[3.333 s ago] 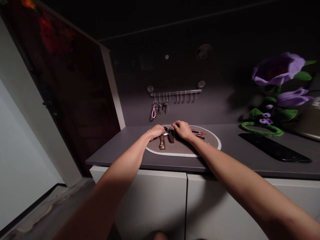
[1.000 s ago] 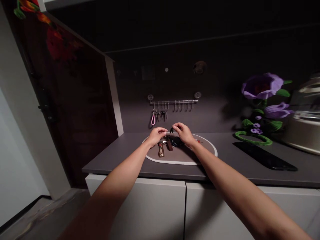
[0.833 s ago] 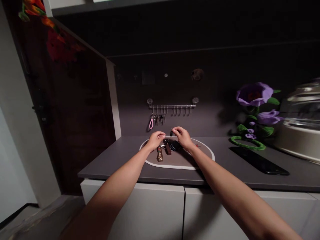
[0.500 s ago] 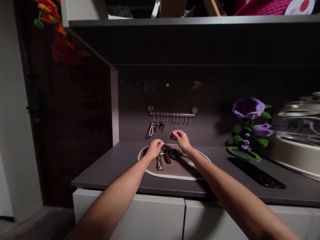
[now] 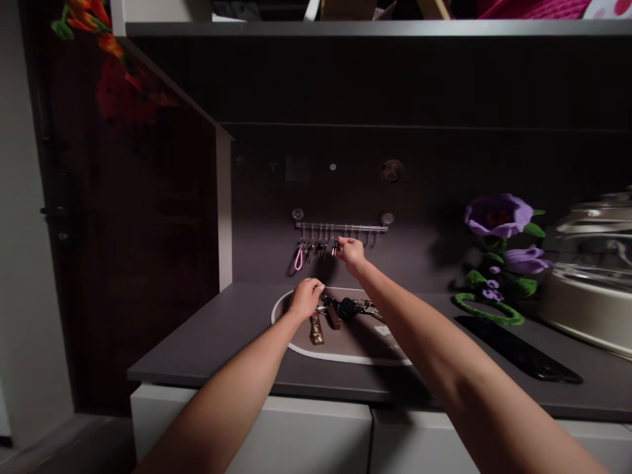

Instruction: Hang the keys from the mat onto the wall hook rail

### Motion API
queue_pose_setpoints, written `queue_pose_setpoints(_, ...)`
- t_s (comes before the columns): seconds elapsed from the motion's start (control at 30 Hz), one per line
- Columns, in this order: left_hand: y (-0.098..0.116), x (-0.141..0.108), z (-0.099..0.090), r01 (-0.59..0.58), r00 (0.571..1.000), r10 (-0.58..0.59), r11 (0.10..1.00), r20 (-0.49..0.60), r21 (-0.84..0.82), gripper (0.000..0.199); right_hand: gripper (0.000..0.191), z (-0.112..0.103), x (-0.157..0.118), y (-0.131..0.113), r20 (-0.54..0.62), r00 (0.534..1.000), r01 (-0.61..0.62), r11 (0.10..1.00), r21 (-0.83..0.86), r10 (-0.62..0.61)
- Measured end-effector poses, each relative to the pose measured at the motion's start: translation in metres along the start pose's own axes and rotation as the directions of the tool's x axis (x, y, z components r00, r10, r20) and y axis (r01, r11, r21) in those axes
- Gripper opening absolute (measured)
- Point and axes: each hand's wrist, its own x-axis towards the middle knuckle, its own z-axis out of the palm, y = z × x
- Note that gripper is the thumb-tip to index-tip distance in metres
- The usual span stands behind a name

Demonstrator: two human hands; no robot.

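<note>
My right hand (image 5: 351, 252) is raised to the hook rail (image 5: 340, 228) on the wall, its fingers pinched on a small key (image 5: 335, 247) just under one of the hooks. Several keys (image 5: 320, 249) and a pink loop (image 5: 299, 259) hang on the hooks to its left. Low over the left part of the oval mat (image 5: 340, 359), my left hand (image 5: 307, 296) has its fingertips pressed together; what they hold, if anything, is too small to name. Beside it on the mat lie a brown tag (image 5: 316, 328), a dark brown fob (image 5: 334, 317) and a round black fob (image 5: 346, 308) with metal rings.
To the right stand purple flowers (image 5: 500, 216) with a green ring base, a black phone-like slab (image 5: 518, 349) and a domed, cream-coloured appliance (image 5: 587, 296). A shelf (image 5: 375, 28) overhangs the counter (image 5: 197, 336). A dark door (image 5: 138, 263) is at the left.
My right hand has moved up from above the mat to the hook rail with the small key. My left hand has stayed near the same spot, and the view has shifted slightly.
</note>
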Motion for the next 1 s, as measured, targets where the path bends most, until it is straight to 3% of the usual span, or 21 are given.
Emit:
queue_pose_setpoints(0.4, 0.001, 0.000, -0.002, 0.006, 0.999, -0.006, 1.000, 0.037, 0.019, 0.021, 0.013, 0.014, 0.026, 0.012, -0.105, 0.994, -0.012, 1.000, -0.024, 0.010)
queue_pose_setpoints(0.8, -0.003, 0.003, -0.003, 0.083, 0.996, -0.084, 0.996, -0.013, -0.038, 0.018, 0.012, 0.009, 0.025, 0.024, -0.060, 0.997, -0.049, 0.998, -0.027, 0.047)
queue_pose_setpoints(1.0, -0.003, 0.003, -0.005, 0.135, 0.991, -0.132, 0.982, 0.036, -0.131, 0.015, 0.009, 0.003, 0.024, 0.027, 0.000, 1.000, -0.029, 0.997, -0.066, 0.029)
